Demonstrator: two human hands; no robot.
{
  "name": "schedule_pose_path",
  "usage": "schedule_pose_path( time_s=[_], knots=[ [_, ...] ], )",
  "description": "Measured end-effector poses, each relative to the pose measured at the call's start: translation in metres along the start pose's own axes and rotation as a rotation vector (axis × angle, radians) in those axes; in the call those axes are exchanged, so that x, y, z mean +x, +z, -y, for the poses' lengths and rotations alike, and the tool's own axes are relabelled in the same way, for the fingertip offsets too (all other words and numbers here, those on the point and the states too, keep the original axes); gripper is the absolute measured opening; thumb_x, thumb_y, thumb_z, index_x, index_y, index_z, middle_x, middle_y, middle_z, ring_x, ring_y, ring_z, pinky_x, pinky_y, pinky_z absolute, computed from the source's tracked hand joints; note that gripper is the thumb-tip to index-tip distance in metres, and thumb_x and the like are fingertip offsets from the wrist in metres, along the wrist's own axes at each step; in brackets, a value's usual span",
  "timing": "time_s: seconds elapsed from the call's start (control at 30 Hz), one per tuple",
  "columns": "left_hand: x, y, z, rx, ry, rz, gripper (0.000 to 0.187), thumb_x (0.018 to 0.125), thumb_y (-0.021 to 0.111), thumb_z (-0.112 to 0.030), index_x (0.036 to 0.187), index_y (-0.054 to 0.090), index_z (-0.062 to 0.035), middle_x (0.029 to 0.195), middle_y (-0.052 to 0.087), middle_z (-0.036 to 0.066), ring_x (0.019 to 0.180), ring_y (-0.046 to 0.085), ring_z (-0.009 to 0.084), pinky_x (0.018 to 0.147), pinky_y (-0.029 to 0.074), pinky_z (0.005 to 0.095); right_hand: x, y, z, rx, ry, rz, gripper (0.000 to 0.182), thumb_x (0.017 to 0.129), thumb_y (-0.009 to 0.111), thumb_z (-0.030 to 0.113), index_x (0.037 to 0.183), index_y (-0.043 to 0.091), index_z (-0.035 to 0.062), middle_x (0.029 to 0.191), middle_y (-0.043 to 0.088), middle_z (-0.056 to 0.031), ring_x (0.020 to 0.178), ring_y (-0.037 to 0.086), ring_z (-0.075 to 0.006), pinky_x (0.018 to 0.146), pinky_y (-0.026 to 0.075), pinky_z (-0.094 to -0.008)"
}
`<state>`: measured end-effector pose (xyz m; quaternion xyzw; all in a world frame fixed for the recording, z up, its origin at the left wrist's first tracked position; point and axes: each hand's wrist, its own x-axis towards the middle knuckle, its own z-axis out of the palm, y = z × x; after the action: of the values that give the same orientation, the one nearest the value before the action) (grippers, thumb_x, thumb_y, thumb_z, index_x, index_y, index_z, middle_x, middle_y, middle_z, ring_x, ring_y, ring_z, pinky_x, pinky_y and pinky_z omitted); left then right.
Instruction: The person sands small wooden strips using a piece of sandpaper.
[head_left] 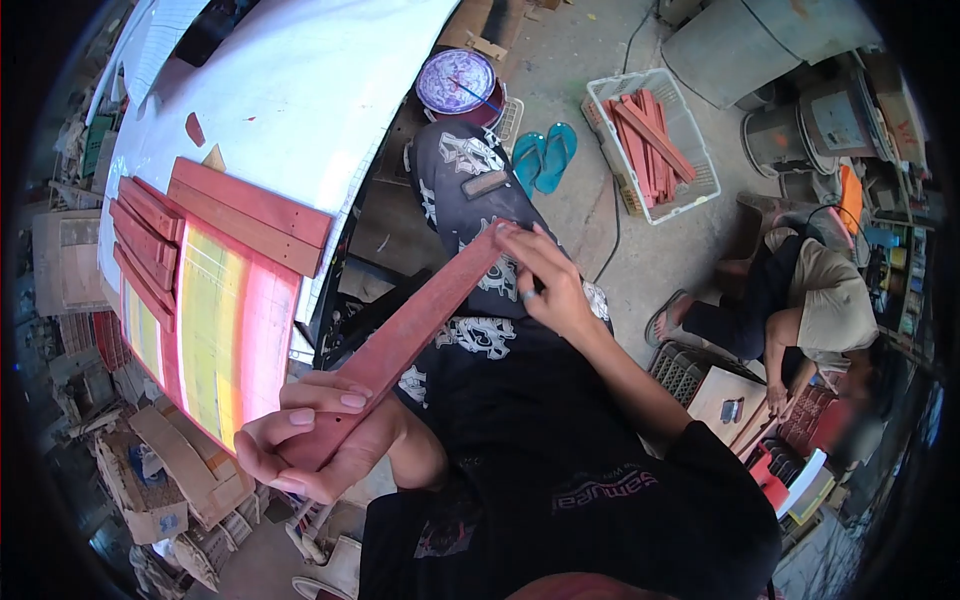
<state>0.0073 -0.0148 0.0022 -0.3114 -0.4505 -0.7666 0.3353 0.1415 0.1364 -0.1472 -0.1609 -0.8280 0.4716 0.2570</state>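
Observation:
A long red-painted wooden slat (420, 325) runs slantwise over my lap. The fingers of my left hand (335, 435) are wrapped around its near end, where a small dark hole shows. At the far end, my right hand (553, 285) has its fingertips on the slat, thumb side partly hidden; a ring is on one finger. Beyond that hand, a small brown rectangular piece (486, 185) lies against my patterned trousers. To the left, two wider red boards (250, 215) and several shorter red slats (145, 245) rest on the table (300, 90).
A striped yellow and pink surface (215, 335) lies under the slats. Ahead are a paint bucket (455, 82), teal slippers (545, 158) and a crate (712, 190) holding several red slats. Another person (800, 300) sits at right. Cardboard boxes (180, 460) are at lower left.

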Motion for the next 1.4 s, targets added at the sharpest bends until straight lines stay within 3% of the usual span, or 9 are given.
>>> schedule_pose_path(
  time_s=[0.17,0.4,0.43,0.7,0.8,0.97,1.07,1.23,1.4],
  knots=[
    [0.005,0.013,-0.006,0.271,-0.104,-0.2,0.051,0.096,0.037,-0.037,0.116,0.047,0.0089,0.071,0.04,0.004,0.033,0.039,0.0122,0.027,0.034,0.0233,-0.002,0.004,0.014,0.025,0.071,-0.027,0.06,0.067,0.05,-0.016,0.124,0.057,0.0017,0.116,0.061,-0.0154,0.112,0.058,-0.031,0.11,0.03,-0.0508],
    [0.009,0.019,-0.003,0.352,-0.155,-0.212,0.052,0.096,0.04,-0.039,0.112,0.05,0.01,0.067,0.036,0.001,0.034,0.038,0.0107,0.028,0.035,0.0221,0.002,0.011,-0.002,-0.095,0.11,-0.113,0.057,0.07,0.05,-0.013,0.124,0.057,0.0015,0.116,0.06,-0.0153,0.113,0.057,-0.0319,0.109,0.031,-0.0502],
    [0.009,0.019,-0.003,0.361,-0.157,-0.214,0.053,0.096,0.04,-0.04,0.112,0.05,0.01,0.066,0.035,0.001,0.034,0.038,0.0105,0.028,0.035,0.022,0.001,0.008,0.01,-0.026,0.117,-0.067,0.049,0.078,0.05,-0.011,0.124,0.059,0.0031,0.119,0.06,-0.0151,0.112,0.06,-0.0297,0.11,0.031,-0.0492],
    [0.011,0.027,-0.002,0.482,-0.199,-0.227,0.057,0.096,0.04,-0.045,0.113,0.049,0.0088,0.066,0.033,0.0,0.036,0.038,0.0094,0.029,0.034,0.0208,0.002,0.011,0.013,-0.052,0.02,-0.124,0.034,0.087,0.058,0.0,0.12,0.061,-0.0011,0.116,0.062,-0.016,0.114,0.059,-0.0299,0.106,0.035,-0.0467],
    [0.011,0.03,-0.001,0.49,-0.208,-0.241,0.058,0.096,0.04,-0.046,0.113,0.049,0.0088,0.066,0.033,-0.001,0.036,0.038,0.0092,0.03,0.032,0.0203,0.004,0.009,0.029,-0.013,-0.046,-0.103,0.033,0.087,0.057,-0.001,0.12,0.061,-0.001,0.116,0.062,-0.0159,0.113,0.059,-0.0301,0.106,0.036,-0.0454],
    [0.011,0.034,-0.002,0.505,-0.2,-0.244,0.059,0.096,0.04,-0.047,0.111,0.05,0.0095,0.065,0.032,-0.001,0.036,0.038,0.0093,0.031,0.029,0.0201,0.0,0.013,0.011,-0.051,0.052,-0.143,0.036,0.084,0.059,-0.004,0.12,0.061,0.0004,0.118,0.061,-0.015,0.114,0.058,-0.0305,0.106,0.036,-0.0473],
    [0.011,0.038,-0.002,0.505,-0.221,-0.285,0.059,0.096,0.04,-0.046,0.109,0.051,0.0103,0.064,0.032,-0.001,0.035,0.039,0.0096,0.031,0.031,0.0204,0.004,0.01,0.034,0.015,-0.048,-0.113,0.035,0.085,0.059,-0.002,0.12,0.061,0.0004,0.118,0.061,-0.0158,0.113,0.059,-0.0306,0.105,0.037,-0.0481],
    [0.011,0.035,-0.003,0.539,-0.189,-0.2,0.062,0.096,0.032,-0.045,0.106,0.053,0.0123,0.059,0.032,0.001,0.036,0.043,0.0132,0.033,0.037,0.0207,-0.003,0.012,-0.007,-0.019,0.184,-0.187,0.031,0.09,0.055,-0.001,0.12,0.061,-0.001,0.118,0.061,-0.0175,0.108,0.061,-0.0312,0.096,0.045,-0.0354],
    [0.011,0.023,0.0,0.55,-0.108,-0.113,0.072,0.097,0.022,-0.05,0.104,0.055,0.0139,0.053,0.036,0.004,0.037,0.046,0.0177,0.037,0.043,0.0243,-0.002,0.011,-0.01,-0.037,0.224,-0.186,0.032,0.088,0.055,-0.003,0.12,0.061,-0.0012,0.118,0.061,-0.0173,0.109,0.061,-0.0306,0.094,0.046,-0.0347]
  ],
)
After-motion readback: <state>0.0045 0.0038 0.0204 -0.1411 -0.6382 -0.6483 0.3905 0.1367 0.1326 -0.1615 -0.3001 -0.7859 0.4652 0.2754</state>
